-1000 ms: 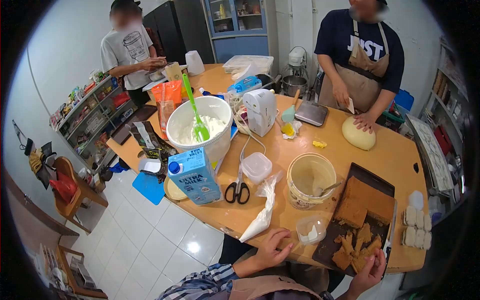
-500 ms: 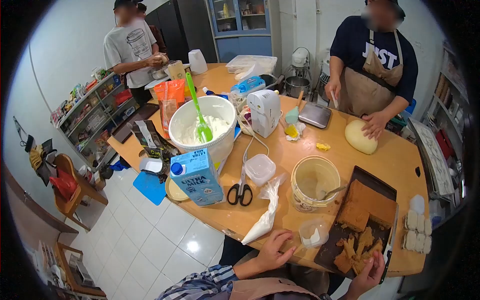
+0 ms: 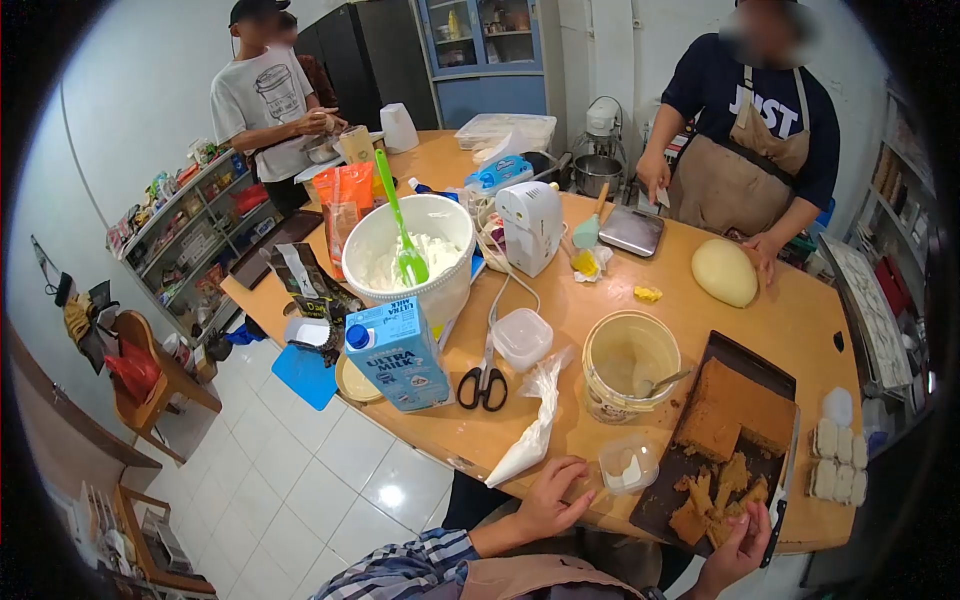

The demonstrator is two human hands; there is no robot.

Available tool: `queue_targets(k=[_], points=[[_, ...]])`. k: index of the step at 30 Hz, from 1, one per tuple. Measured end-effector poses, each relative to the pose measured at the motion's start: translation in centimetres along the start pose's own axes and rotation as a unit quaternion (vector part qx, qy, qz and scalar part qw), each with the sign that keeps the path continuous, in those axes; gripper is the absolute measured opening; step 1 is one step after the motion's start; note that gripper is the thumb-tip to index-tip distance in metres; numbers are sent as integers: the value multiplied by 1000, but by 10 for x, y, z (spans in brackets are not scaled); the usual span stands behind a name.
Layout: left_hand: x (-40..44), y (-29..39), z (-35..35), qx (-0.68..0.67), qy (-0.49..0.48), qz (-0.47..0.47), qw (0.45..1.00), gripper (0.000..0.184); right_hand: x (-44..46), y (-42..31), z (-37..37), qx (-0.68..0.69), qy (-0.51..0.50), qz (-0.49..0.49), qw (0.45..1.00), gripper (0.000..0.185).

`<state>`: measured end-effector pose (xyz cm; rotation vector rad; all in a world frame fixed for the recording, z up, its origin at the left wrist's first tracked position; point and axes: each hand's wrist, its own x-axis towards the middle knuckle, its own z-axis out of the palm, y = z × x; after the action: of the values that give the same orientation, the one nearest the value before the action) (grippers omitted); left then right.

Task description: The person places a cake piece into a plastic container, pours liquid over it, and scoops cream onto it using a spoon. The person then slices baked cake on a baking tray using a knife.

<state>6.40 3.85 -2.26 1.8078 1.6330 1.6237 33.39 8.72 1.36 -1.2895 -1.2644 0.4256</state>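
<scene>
My left hand (image 3: 555,500) rests at the table's front edge with its fingers apart and nothing in it, between a filled piping bag (image 3: 530,430) and a small clear tub (image 3: 629,465). My right hand (image 3: 742,540) is at the near corner of a dark tray (image 3: 655,505), its fingertips closed at the broken cake pieces (image 3: 715,500); whether a piece is pinched is too small to tell. A large brown cake block (image 3: 735,405) with a corner cut out lies on the tray. A knife (image 3: 778,510) lies along the tray's right side.
Around the table (image 3: 480,340) stand a cream bucket (image 3: 630,365), scissors (image 3: 482,385), a milk carton (image 3: 398,355), a white bowl of cream (image 3: 410,250) and a hand mixer (image 3: 528,225). Across it, a co-worker touches a dough ball (image 3: 725,273). Other people stand at back left.
The co-worker's hand has slid from the top of the dough to its right side, and their other hand has moved lower and left. My hands have hardly moved; the view has shifted slightly.
</scene>
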Motion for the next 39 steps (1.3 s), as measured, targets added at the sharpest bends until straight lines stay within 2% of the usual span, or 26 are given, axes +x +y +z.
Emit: queue_targets(k=[12,17,21,39], points=[[2,5,0,13,4,-17,1000,38,-1,3,-6,-2,24,-5,1000,28],[2,3,1,47,2,1,999,40,-4,-8,-4,38,23,-1,999,26],[2,4,4,16,3,-22,1000,39,-3,-18,-2,61,33,-2,998,25],[2,2,3,16,9,-2,1000,45,-3,-29,-3,31,19,-33,999,26]])
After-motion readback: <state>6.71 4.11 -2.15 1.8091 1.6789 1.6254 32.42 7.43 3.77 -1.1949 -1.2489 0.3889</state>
